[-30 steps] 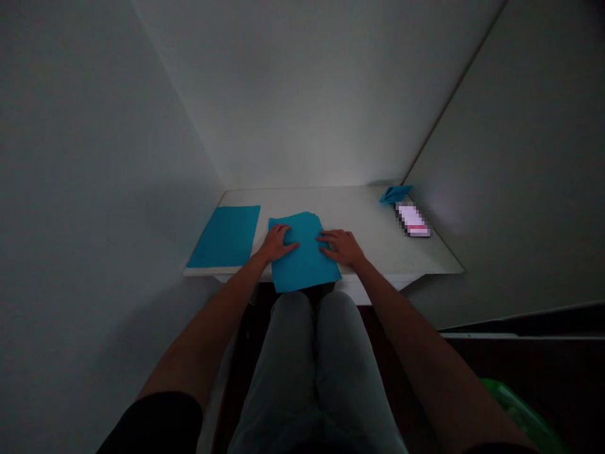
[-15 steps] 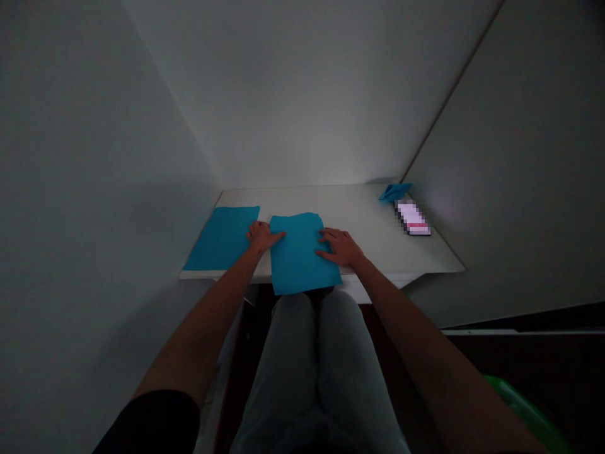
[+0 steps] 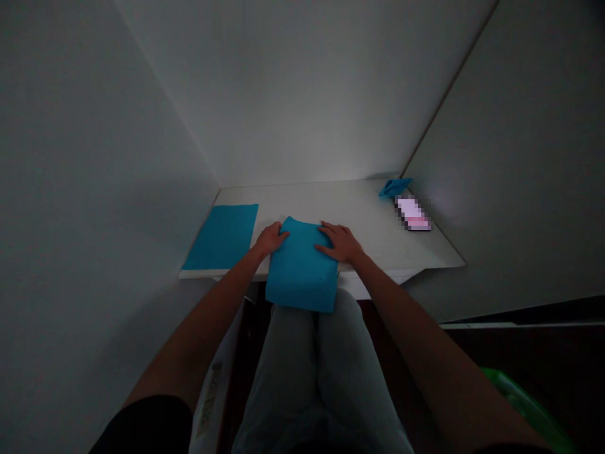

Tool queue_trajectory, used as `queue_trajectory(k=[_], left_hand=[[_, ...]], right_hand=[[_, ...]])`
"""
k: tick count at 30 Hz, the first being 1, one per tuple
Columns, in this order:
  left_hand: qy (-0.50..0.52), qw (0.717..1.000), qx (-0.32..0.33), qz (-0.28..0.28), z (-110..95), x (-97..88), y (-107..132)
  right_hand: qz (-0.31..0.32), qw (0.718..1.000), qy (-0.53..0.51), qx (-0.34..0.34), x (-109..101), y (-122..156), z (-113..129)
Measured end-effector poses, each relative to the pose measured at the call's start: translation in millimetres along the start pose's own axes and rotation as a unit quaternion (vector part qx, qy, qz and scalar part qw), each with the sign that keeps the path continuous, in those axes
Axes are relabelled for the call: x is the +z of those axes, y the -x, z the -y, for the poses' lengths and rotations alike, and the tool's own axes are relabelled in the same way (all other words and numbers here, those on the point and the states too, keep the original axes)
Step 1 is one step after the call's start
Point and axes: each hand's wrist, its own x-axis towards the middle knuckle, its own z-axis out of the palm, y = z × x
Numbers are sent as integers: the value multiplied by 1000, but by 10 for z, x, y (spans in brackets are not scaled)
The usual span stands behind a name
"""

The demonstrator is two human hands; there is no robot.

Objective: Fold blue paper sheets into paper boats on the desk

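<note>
A sheet of blue paper (image 3: pixel 302 271) lies partly on the white table, its near part hanging past the front edge over my knees. My left hand (image 3: pixel 271 239) pinches its upper left edge, thumb on top and the other fingers curled at the side. Spread fingers of my right hand (image 3: pixel 341 243) rest flat on the sheet's right side. To the left, a second blue sheet (image 3: pixel 221 236) lies flat, touched by neither hand.
A folded blue paper piece (image 3: pixel 395 187) sits at the white table's (image 3: pixel 326 195) back right corner. Beside it lies a phone (image 3: pixel 413 213) with a lit, blurred screen. Walls enclose the table at the back and both sides. Something green (image 3: pixel 524 403) shows low at the right.
The middle sheet has turned slightly clockwise and slid toward me, farther over the front edge. My left hand has shifted right and closed on its edge; my right hand has barely moved.
</note>
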Motion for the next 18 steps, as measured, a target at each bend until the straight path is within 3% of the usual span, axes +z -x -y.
queue_trajectory(k=[3, 5, 12, 14, 16, 18], left_hand=[[-28, 999, -26, -25, 31, -96, 4], [-38, 997, -46, -45, 87, -255, -23], [-151, 970, -137, -132, 515, -1300, -113], [-186, 953, -164, -176, 612, -1495, -56], [-215, 935, -169, -225, 657, -1503, 30], [-244, 926, -154, -245, 663, -1311, 112]], right_hand=[[13, 999, 28, 19, 24, -14, 4], [17, 999, 40, 32, 42, -20, 4], [-13, 999, 22, 21, 86, -20, -34], [-20, 1000, 11, 16, 92, -18, -46], [-24, 1000, 6, 15, 99, -19, -55], [-28, 999, 6, 16, 107, -24, -59]])
